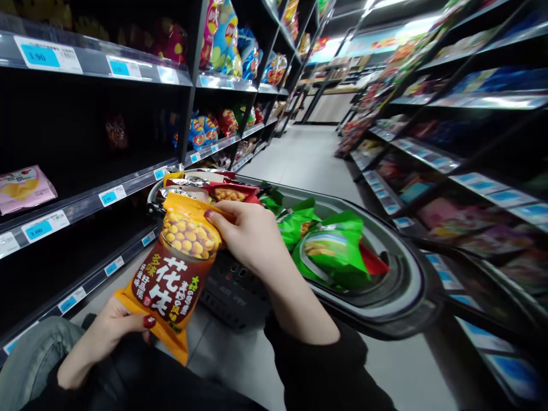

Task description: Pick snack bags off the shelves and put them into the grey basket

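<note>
Left of centre in the frame, an orange-and-brown snack bag (171,268) hangs between two bare hands, its printed front turned toward my camera and its top leaning right. On my feed the left hand (109,325), at lower left, is clamped on the bag's bottom end, a dark red thumbnail showing against the orange. The right hand (248,231), near mid-frame, pinches the upper right edge; the hands are apart from each other, both closed on the same bag.

Just behind it, I see a dark shopping basket (422,291) stretching from the centre to the right, its grey rim passing behind the right forearm. Green bags (334,251) fill the basket's middle and right; red packaging (252,191) sits at its left end.

Along the left of the frame, a dark shelf unit (81,204) carries blue price labels (45,225) and a pink packet (25,188). Chip bags (226,43) stand at upper centre. At right, I make out a second shelf unit (488,103), its goods blurred, across a pale floor (308,151).
</note>
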Available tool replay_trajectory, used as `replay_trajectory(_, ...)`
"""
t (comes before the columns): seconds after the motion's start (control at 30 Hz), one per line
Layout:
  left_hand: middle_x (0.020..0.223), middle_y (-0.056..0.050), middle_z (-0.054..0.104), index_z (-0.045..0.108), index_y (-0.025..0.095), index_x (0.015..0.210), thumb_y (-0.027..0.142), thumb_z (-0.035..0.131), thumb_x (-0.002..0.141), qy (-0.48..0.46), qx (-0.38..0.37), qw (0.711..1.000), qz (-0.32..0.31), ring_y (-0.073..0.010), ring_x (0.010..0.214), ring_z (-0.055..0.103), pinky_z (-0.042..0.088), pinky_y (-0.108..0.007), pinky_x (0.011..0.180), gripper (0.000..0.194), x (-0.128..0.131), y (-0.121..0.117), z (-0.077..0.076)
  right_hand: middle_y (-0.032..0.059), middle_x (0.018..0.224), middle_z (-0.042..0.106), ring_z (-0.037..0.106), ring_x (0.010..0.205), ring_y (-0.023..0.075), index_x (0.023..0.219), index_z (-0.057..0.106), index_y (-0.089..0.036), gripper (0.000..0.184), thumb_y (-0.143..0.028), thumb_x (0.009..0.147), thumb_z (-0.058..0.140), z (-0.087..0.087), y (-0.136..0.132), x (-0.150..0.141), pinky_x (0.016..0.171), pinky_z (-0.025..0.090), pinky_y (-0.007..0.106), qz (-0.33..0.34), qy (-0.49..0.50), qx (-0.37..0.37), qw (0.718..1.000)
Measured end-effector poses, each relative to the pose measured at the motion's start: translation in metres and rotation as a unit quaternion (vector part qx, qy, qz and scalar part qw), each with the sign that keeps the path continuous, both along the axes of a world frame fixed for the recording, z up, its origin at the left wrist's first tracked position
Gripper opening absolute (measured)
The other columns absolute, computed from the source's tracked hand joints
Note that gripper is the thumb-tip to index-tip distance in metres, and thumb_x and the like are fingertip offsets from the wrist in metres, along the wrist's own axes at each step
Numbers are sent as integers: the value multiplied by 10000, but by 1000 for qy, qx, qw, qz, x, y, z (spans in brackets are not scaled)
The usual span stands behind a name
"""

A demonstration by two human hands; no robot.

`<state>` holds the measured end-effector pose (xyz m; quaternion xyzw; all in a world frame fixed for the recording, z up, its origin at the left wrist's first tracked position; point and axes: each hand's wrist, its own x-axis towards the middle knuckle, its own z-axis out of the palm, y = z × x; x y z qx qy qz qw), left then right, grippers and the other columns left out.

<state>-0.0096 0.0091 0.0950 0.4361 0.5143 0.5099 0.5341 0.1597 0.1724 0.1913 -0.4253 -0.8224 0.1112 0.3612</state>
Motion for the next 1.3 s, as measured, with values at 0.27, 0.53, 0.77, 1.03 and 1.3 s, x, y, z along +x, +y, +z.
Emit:
replay_trajectory(0.27, 518, -23, 665, 682, 157, 454, 278, 716, 622, -43, 24, 995, 92, -131, 499, 564, 420, -213, 499, 210, 10, -14, 6, 52, 696, 657, 554, 648, 179, 742, 691, -165, 166, -213, 776, 536, -8, 5, -11, 597, 350, 266, 9, -37, -45, 998)
replay_trajectory(0.53, 507, -16, 663, 664, 158, 446, 282, 715, 620, -41, 17, 994, 100, -121, 476, 545, 402, -211, 474, 219, 14, -14, 7, 4, 558, 548, 475, 550, 138, 660, 668, -168, 178, -198, 780, 540, -13, 11, -14, 551, 317, 250, 26, -59, -81, 995)
replay_trajectory(0.77, 518, -12, 662, 685, 165, 498, 267, 702, 631, -39, 4, 995, 91, -119, 479, 543, 389, -204, 463, 169, 13, -14, 3, -8, 519, 517, 448, 517, 129, 642, 665, -173, 191, -215, 777, 536, -13, 13, -13, 528, 306, 247, 40, -44, -77, 995)
replay_trajectory(1.03, 533, -26, 655, 675, 156, 495, 289, 666, 675, 2, 15, 997, 75, -153, 564, 581, 442, -232, 585, 224, 12, -9, -7, 25, 686, 641, 554, 675, 173, 718, 665, -166, 169, -238, 780, 525, -17, 17, -14, 582, 360, 257, 79, 44, -113, 989)
replay_trajectory(1.3, 552, -19, 664, 665, 165, 476, 259, 637, 692, -12, 20, 999, 44, -166, 609, 604, 452, -244, 631, 237, 10, 2, -20, 23, 694, 644, 565, 679, 171, 693, 628, -157, 165, -232, 781, 510, -23, 18, -18, 604, 367, 261, 81, 43, -115, 989)
